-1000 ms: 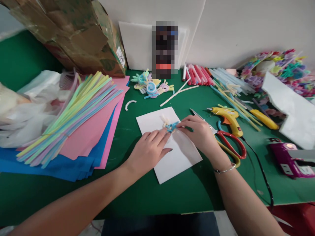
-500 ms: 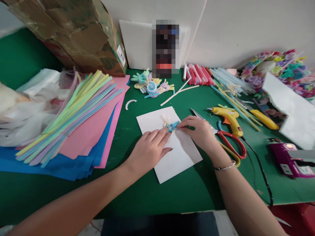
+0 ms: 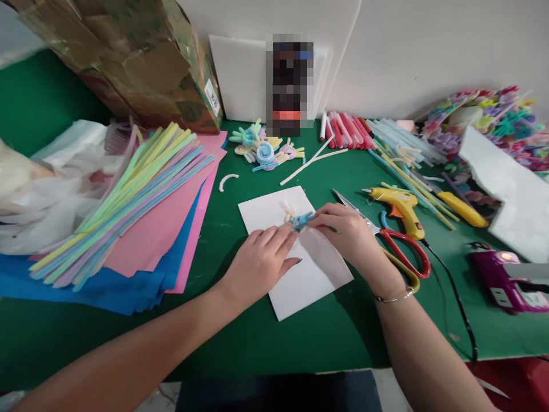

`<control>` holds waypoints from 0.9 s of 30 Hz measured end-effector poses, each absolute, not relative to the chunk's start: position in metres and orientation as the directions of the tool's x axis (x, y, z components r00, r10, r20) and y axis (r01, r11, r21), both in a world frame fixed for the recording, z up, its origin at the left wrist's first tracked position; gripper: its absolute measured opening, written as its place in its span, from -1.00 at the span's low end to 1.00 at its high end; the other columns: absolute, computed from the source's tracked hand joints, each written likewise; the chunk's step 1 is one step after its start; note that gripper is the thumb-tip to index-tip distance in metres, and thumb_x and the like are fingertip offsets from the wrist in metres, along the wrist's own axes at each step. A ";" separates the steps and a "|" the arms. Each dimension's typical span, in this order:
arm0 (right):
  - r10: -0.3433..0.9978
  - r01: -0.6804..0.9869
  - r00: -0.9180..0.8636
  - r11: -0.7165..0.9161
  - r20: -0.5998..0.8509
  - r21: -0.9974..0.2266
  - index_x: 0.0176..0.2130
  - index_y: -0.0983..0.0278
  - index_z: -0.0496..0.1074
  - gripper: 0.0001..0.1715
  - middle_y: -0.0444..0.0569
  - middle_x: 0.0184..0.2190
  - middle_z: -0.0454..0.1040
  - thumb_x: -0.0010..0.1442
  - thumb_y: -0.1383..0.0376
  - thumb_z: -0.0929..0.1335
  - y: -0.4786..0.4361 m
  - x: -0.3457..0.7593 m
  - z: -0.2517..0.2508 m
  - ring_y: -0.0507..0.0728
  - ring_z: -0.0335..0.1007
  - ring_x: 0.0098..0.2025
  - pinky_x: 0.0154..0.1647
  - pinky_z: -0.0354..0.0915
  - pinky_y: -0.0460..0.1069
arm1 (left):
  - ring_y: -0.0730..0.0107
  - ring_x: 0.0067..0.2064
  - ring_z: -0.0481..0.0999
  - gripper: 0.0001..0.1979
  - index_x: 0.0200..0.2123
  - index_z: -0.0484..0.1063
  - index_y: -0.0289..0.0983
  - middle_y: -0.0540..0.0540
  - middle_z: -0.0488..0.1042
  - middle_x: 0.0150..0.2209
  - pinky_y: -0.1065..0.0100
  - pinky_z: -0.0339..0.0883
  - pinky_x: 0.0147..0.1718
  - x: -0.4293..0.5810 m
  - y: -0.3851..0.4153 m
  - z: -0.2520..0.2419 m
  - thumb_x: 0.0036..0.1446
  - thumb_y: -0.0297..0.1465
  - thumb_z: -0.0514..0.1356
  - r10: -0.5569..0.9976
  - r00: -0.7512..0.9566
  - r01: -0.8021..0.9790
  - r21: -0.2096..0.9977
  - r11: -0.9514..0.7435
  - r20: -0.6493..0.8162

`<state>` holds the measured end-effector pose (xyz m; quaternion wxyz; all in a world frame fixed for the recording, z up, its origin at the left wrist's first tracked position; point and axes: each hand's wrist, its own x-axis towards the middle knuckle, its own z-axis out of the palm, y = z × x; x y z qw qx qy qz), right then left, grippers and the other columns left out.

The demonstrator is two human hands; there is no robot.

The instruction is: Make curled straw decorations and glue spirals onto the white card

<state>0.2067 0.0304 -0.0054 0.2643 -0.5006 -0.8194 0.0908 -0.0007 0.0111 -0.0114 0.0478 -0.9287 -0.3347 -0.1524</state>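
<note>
A small blue and cream pipe-cleaner piece (image 3: 301, 220) lies on a white board (image 3: 309, 272) in front of me. My left hand (image 3: 262, 257) rests on the board with fingers stretched out, its fingertips against the left side of the piece. From the right, my right hand (image 3: 343, 228) pinches the blue end between thumb and fingers. The fingers cover part of the piece. Just beyond my right hand lie red-handled scissors (image 3: 405, 252) and a yellow glue gun (image 3: 401, 209).
Pastel pipe cleaners (image 3: 128, 200) lie on coloured sheets (image 3: 167, 252) at left. Finished pipe-cleaner shapes (image 3: 265, 151), red markers (image 3: 349, 130) and a blurred-out upright object (image 3: 289, 86) are at the back. A purple device (image 3: 500, 280) sits right, near the glue gun's black cord (image 3: 454, 300).
My right hand has shifted very slightly at the blue end, and its wrist sits a little lower. My left hand and the board look the same.
</note>
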 end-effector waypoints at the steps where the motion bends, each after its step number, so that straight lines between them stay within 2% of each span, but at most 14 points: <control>1: 0.869 0.773 -0.358 0.482 0.342 -0.414 -0.41 0.26 0.53 -0.79 -0.02 -0.38 0.52 0.14 0.48 0.32 0.030 0.206 -0.005 0.10 0.41 -0.35 -0.34 0.33 0.00 | 0.21 -0.09 0.44 -0.63 0.03 0.35 -0.37 -0.22 0.44 0.04 0.24 0.32 -0.25 -0.001 0.011 -0.011 0.26 -0.28 0.04 0.606 0.730 0.635 0.013 -0.772 0.315; 7: 0.886 0.770 -0.337 0.454 0.319 -0.449 -0.36 0.25 0.54 -0.80 -0.03 -0.36 0.50 0.17 0.44 0.32 0.027 0.206 -0.001 0.09 0.42 -0.32 -0.31 0.36 -0.01 | 0.21 -0.08 0.44 -0.63 0.03 0.36 -0.37 -0.25 0.43 0.05 0.23 0.32 -0.24 -0.001 0.011 -0.011 0.27 -0.28 0.02 0.611 0.729 0.637 0.018 -0.770 0.309; 13: 0.884 0.751 -0.248 0.434 0.396 -0.498 -0.33 0.19 0.55 -0.85 -0.03 -0.36 0.49 0.18 0.33 0.34 0.028 0.207 0.002 0.10 0.40 -0.31 -0.27 0.36 0.02 | 0.20 -0.08 0.44 -0.62 0.04 0.35 -0.37 -0.23 0.43 0.04 0.24 0.31 -0.23 -0.001 0.011 -0.011 0.27 -0.27 0.02 0.612 0.730 0.635 0.027 -0.772 0.304; 17: 0.872 0.748 -0.268 0.456 0.409 -0.482 -0.30 0.18 0.55 -0.83 -0.02 -0.35 0.50 0.19 0.33 0.33 0.030 0.205 -0.001 0.11 0.39 -0.30 -0.23 0.35 0.05 | 0.20 -0.08 0.44 -0.63 0.04 0.34 -0.36 -0.24 0.43 0.04 0.24 0.30 -0.23 -0.001 0.011 -0.010 0.27 -0.28 0.02 0.614 0.730 0.636 0.030 -0.771 0.299; 27: 0.872 0.774 -0.317 0.466 0.374 -0.429 -0.30 0.22 0.56 -0.79 -0.02 -0.37 0.51 0.21 0.38 0.31 0.032 0.205 -0.009 0.11 0.39 -0.32 -0.30 0.33 0.01 | 0.21 -0.09 0.44 -0.63 0.04 0.34 -0.36 -0.23 0.43 0.04 0.23 0.31 -0.24 -0.001 0.011 -0.012 0.28 -0.28 0.01 0.612 0.729 0.635 0.031 -0.772 0.308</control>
